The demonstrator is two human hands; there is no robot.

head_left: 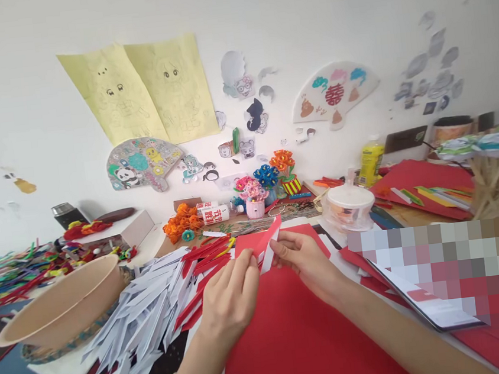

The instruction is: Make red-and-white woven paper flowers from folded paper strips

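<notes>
My left hand [231, 290] pinches the left side of a small folded piece of red and white paper [269, 255]. On its other side my right hand [300, 256] grips the same paper between thumb and fingers. The piece is raised above a large red paper sheet [286, 326] on the table, one corner pointing up and away. To the left of my left hand lies a heap of folded white paper strips [149, 298], with several red strips [201, 263] beside it. My fingers partly hide the folds.
A beige bowl [65, 295] stands at left, and a phone or tablet [430, 299], partly pixelated, lies at right. Behind my hands are a white-lidded tub [349, 197], pipe-cleaner flowers [254, 195], a fallen bottle [217, 214] and a yellow bottle [370, 161]. The wall [248, 8] closes off the back.
</notes>
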